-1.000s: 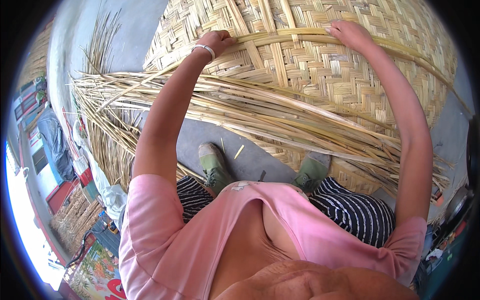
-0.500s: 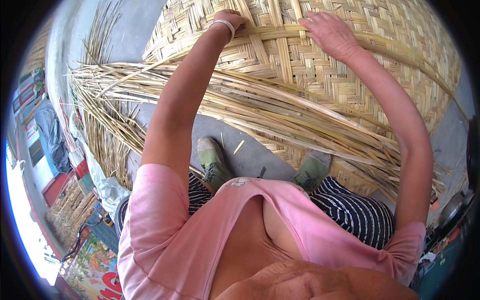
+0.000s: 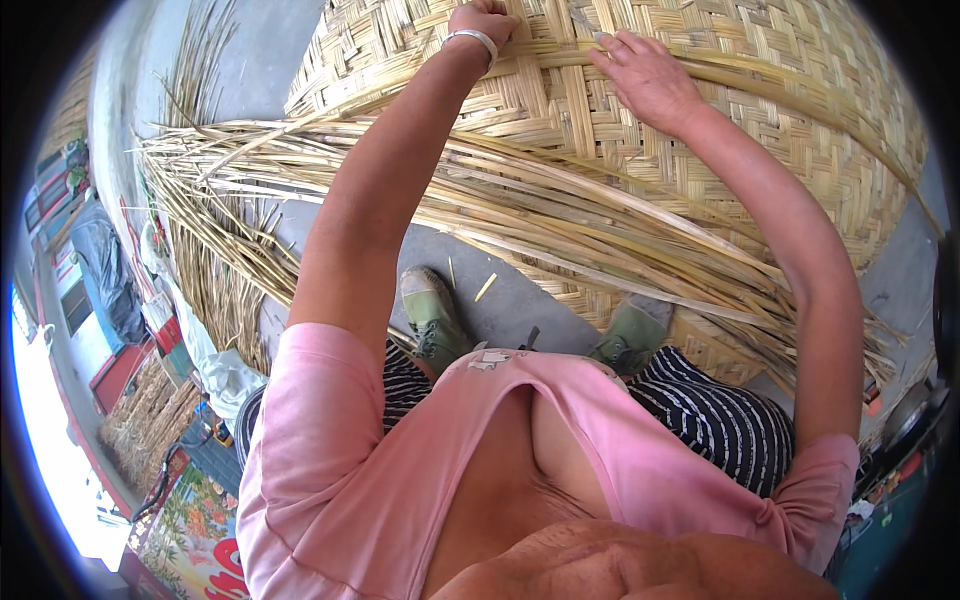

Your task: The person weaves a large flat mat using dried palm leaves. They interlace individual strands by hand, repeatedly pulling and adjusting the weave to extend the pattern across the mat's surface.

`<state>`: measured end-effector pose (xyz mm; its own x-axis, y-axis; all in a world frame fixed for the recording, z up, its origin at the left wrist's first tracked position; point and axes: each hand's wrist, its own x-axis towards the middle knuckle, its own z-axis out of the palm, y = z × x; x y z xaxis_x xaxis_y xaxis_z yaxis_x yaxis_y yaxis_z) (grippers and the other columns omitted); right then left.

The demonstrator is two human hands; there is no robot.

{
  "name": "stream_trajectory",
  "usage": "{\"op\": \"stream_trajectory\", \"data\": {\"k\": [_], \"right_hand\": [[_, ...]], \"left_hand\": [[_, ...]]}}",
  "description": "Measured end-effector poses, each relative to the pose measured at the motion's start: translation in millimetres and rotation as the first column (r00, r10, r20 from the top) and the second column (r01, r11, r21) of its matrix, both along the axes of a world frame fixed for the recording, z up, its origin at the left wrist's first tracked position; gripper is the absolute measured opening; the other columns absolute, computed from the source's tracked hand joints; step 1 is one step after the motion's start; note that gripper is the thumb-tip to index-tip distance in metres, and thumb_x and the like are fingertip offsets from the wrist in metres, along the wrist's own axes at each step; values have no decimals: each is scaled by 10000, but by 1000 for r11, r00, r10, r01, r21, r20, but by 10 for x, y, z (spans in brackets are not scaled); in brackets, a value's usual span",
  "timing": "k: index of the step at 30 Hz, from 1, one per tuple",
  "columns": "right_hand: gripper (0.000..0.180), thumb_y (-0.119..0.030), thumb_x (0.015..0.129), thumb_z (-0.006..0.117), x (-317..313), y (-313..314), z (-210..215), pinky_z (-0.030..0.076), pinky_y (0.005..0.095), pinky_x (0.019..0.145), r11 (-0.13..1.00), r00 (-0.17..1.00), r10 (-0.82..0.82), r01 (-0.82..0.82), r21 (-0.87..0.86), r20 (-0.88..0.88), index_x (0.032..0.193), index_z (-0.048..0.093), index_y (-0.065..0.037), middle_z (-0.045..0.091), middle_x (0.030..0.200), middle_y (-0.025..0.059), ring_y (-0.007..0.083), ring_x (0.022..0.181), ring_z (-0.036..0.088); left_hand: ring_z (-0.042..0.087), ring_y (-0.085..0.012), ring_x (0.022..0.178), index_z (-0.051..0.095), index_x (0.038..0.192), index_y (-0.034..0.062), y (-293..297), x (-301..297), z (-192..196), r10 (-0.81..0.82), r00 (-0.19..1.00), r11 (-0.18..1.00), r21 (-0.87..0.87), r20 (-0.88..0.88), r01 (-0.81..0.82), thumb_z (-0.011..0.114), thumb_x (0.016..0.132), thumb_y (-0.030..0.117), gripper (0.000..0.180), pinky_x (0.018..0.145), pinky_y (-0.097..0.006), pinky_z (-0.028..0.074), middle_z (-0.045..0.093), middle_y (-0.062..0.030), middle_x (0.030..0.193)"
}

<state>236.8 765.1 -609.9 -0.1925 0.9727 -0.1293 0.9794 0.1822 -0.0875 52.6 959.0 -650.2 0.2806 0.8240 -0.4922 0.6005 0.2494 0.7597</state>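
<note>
Filling the upper frame: a big woven bamboo basket (image 3: 760, 130). At top centre, left hand (image 3: 482, 20) with bracelet (image 3: 474, 38), curled shut on the rim strip (image 3: 560, 55). Just right, right hand (image 3: 645, 78) pressed flat on the weave, fingers apart. Across mid-frame, loose strips (image 3: 300, 160) fanning leftward over the ground (image 3: 500, 290).

Grey concrete floor (image 3: 520, 290), bright daylight, cluttered left edge.

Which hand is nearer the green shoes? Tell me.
Neither clearly. The left hand and right hand both rest high on the woven basket, far above the green shoes.
</note>
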Motion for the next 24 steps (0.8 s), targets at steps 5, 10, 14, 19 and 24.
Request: {"op": "stream_trajectory", "data": {"k": [5,10,14,19,24], "right_hand": [[491,-59,909,494,-59,31,-11,326,423,1156,1000,999,5,-6,10,35,1393,493,-136,453,1465,95,303,1374,396],[509,-49,906,477,-18,-55,-82,317,422,1161,1000,999,-27,27,15,29,1407,480,-137,451,1467,96,291,1384,385],[507,-45,915,458,-49,-36,-43,300,419,1167,1000,999,-19,19,15,31,1413,472,-140,439,1480,89,283,1392,377],[532,-27,920,441,-36,-57,-62,287,420,1171,1000,999,-25,25,-13,45,1438,439,-151,409,1507,84,276,1411,353],[563,0,911,443,-48,-22,-52,280,434,1172,998,998,-27,31,-61,65,1451,419,-159,380,1531,84,272,1431,325]], "left_hand": [[672,-221,746,676,1111,-13,80,-106,-374,-124,992,966,224,-27,127,712,802,119,338,674,-330,542,723,-148,895],[665,-347,905,695,1067,79,-202,12,111,-254,895,831,390,-366,396,673,837,243,284,810,-418,533,699,-175,985],[621,-356,1006,695,983,115,-343,-15,235,-132,888,786,500,-441,365,644,836,263,215,867,-453,501,661,-165,1024],[591,-280,1100,715,1065,187,-387,-277,219,-191,765,634,517,-615,575,545,904,538,423,953,-475,391,677,-67,1062],[636,-296,1019,722,980,118,-323,-516,409,-240,599,622,353,-763,699,503,913,584,518,905,-458,447,697,-109,1017]]}}
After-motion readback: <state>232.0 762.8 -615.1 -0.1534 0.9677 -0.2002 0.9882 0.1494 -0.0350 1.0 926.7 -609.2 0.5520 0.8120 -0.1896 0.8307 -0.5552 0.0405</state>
